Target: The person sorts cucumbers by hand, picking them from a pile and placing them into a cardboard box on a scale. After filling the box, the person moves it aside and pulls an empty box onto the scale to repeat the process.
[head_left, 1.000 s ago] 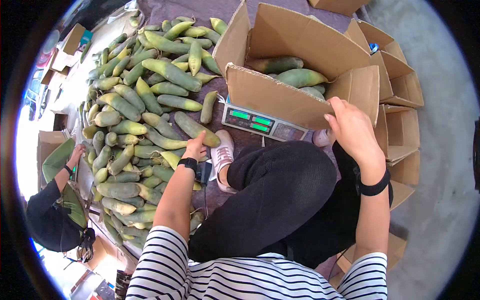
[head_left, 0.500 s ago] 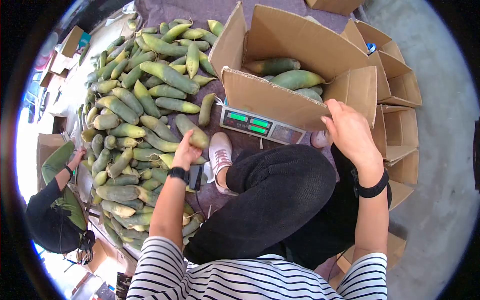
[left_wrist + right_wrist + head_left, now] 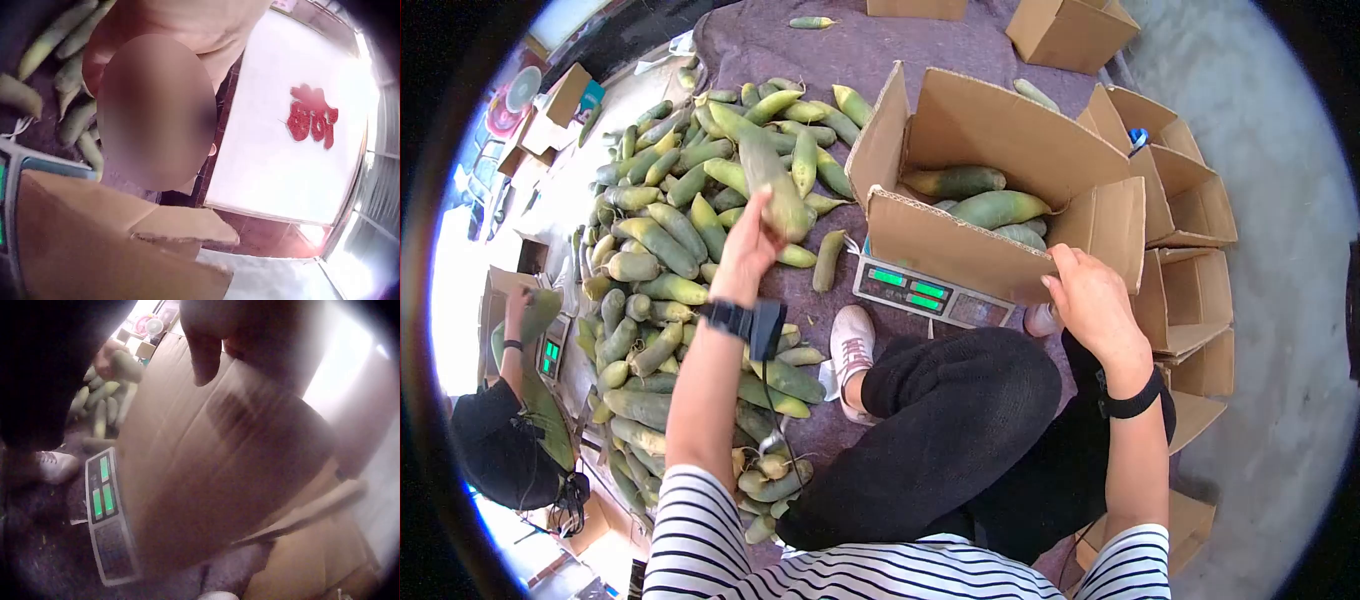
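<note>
My left hand (image 3: 748, 255) holds a long green radish (image 3: 787, 212) by its near end, raised over the pile of green radishes (image 3: 655, 240). A blurred oval covers most of what lies before that hand in the left wrist view. On the right, my right hand (image 3: 1092, 305) grips the near flap of an open cardboard box (image 3: 960, 245), thumb on the outer face. Several green radishes (image 3: 1000, 207) lie inside the box. Beneath it sits a digital scale (image 3: 930, 296) with lit green displays, also seen in the right wrist view.
More open cardboard boxes (image 3: 1190, 195) line the right side, and another box (image 3: 1070, 35) stands at the back. A single radish (image 3: 827, 262) lies beside the scale on the purple cloth (image 3: 820, 320). At far left another person (image 3: 510, 430) works near a second scale (image 3: 550, 355).
My left hand has lifted the radish from beside the shoe and carried it up and forward over the pile. My right hand stays on the box flap. The head view has tilted upward.
</note>
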{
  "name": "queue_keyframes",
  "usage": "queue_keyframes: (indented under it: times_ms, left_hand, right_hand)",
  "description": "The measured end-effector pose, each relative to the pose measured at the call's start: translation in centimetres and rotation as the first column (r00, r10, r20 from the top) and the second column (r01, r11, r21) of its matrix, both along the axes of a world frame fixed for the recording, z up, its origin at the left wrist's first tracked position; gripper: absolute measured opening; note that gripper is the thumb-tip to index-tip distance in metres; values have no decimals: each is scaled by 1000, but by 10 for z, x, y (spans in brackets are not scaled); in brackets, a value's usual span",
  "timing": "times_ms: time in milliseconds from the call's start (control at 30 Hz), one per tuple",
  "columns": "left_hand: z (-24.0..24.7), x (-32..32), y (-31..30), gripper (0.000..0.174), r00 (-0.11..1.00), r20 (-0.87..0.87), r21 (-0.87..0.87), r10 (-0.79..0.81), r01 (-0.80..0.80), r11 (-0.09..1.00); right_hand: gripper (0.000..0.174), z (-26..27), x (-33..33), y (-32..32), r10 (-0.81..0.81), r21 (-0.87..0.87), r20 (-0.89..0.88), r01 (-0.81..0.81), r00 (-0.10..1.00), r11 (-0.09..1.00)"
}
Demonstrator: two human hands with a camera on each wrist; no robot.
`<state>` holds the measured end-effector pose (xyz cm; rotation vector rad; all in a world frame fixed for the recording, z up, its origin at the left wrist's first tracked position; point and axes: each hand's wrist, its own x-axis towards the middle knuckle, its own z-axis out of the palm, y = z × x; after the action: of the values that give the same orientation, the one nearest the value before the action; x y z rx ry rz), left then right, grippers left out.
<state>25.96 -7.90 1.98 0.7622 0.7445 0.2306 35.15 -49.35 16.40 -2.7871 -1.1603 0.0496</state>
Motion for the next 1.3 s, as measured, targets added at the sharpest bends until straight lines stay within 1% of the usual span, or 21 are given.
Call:
queue_keyframes:
  times_ms: [67, 133, 167, 233, 267, 300, 367, 400, 433, 533, 567, 633, 733, 867, 967, 1033, 1167, 1233, 1267, 1300]
  left_hand:
    - [8, 21, 15, 46, 1000, 1, 42, 8, -8, 999]
    - [17, 36, 13, 41, 1000, 9, 163, 12, -13, 987]
    - [19, 38, 9, 41, 1000, 10, 161, 3, -5, 987]
    - [13, 27, -1, 37, 994, 92, 205, -53, 33, 978]
    - [9, 21, -5, 38, 991, 107, 220, -78, 53, 974]
    - [8, 14, -10, 38, 992, 102, 215, -71, 48, 975]
    - [7, 3, -20, 40, 960, 251, 89, -125, 106, 990]
    - [9, 0, -25, 41, 961, 256, 45, -105, 96, 994]
    - [13, -5, -27, 41, 961, 257, 48, -98, 88, 995]
    - [22, -18, -34, 59, 923, 358, -133, -139, 198, 971]
    - [25, -21, -37, 59, 923, 358, -131, -140, 198, 972]
    - [30, -25, -42, 60, 917, 377, -286, -128, 247, 926]
    - [33, -32, -50, 61, 926, 347, -243, -152, 245, 939]
    - [35, -36, -57, 63, 912, 383, -265, -147, 261, 928]
    - [37, -38, -60, 64, 903, 408, -288, -133, 266, 920]
    - [37, -38, -61, 64, 893, 438, -373, -99, 281, 884]
    - [16, -42, -52, 63, 898, 424, -406, -116, 303, 862]
    - [13, -43, -53, 60, 951, 281, -324, -126, 218, 921]
    - [10, -41, -52, 60, 950, 284, -319, -130, 222, 921]
    - [7, -38, -51, 56, 968, 216, -248, -126, 179, 952]
  right_hand:
    - [20, 1, 1, 1, -1, 5, 1, 1, 1000, 1000]
    - [19, 2, 0, 2, -16, 5, -20, 16, 1000, 1000]
    - [19, 3, 1, 2, -25, 4, -19, 25, 1000, 1000]
    - [19, 2, 2, 2, -13, 8, -33, 13, 999, 1000]
    - [19, 2, 1, 1, -10, 2, -38, 10, 999, 1000]
    - [20, 2, 1, 2, -19, -4, -37, 19, 999, 1000]
    - [21, 3, 1, 4, -15, -11, -35, 15, 999, 1000]
    - [21, 3, 1, 3, -18, -6, -44, 17, 999, 1000]
    - [21, 3, 2, 3, -22, 0, -51, 22, 998, 1000]
    - [21, 2, 2, 3, -24, 1, -51, 24, 998, 1000]
    - [21, 2, 2, 3, -23, 4, -51, 24, 998, 1000]
    - [22, 2, 2, 2, -18, -13, -37, 17, 999, 1000]
    - [22, 2, 1, 2, -12, -7, -31, 11, 999, 1000]
    - [23, 2, 1, 2, 3, -6, -13, -4, 1000, 1000]
    - [23, 1, 1, 1, 0, -12, -8, 0, 1000, 1000]
    - [22, 4, 0, 1, -15, -23, -42, 14, 999, 1000]
    - [21, 2, 0, 1, -15, -4, -34, 15, 999, 1000]
    - [21, 2, -1, 1, -28, -2, -53, 28, 998, 1000]
    - [21, 3, -1, 1, -30, 2, -50, 31, 998, 1000]
    - [21, 3, -1, 2, -34, -3, -52, 34, 998, 999]
